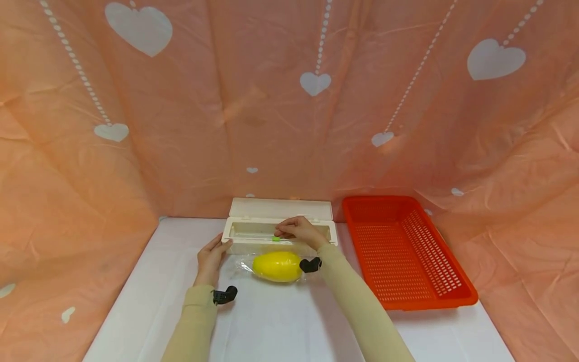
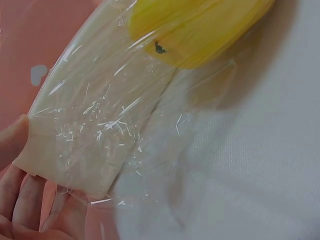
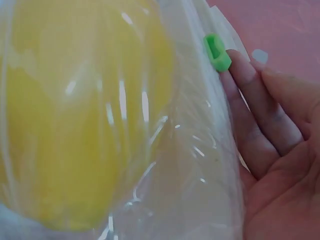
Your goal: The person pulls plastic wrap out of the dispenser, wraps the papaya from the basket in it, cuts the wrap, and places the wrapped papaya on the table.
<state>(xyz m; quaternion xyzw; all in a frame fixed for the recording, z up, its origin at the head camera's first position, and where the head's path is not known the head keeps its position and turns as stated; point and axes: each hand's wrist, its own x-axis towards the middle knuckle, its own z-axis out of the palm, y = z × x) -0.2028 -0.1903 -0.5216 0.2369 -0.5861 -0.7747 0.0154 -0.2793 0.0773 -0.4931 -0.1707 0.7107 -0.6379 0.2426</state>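
Observation:
A cream cling film dispenser box (image 1: 235,246) stands at the back of the table, its lid (image 1: 280,208) raised. In front of it lies a yellow fruit-like object (image 1: 277,266), covered in clear film (image 2: 100,120) that stretches over the box's front. My left hand (image 1: 211,259) grips the box's left end, thumb above and fingers beneath. My right hand (image 1: 300,232) reaches over the box from the right. Its fingertips touch the small green slide cutter (image 3: 218,53) on the front edge; the fingers are mostly straight and do not wrap it.
To the right stands a red-orange perforated plastic basket (image 1: 452,261). A white cloth (image 1: 271,327) covers the table. Behind hangs a pink curtain (image 1: 271,125) with white hearts, close to the box's back. Black wrist cameras (image 1: 226,295) sit on both sleeves.

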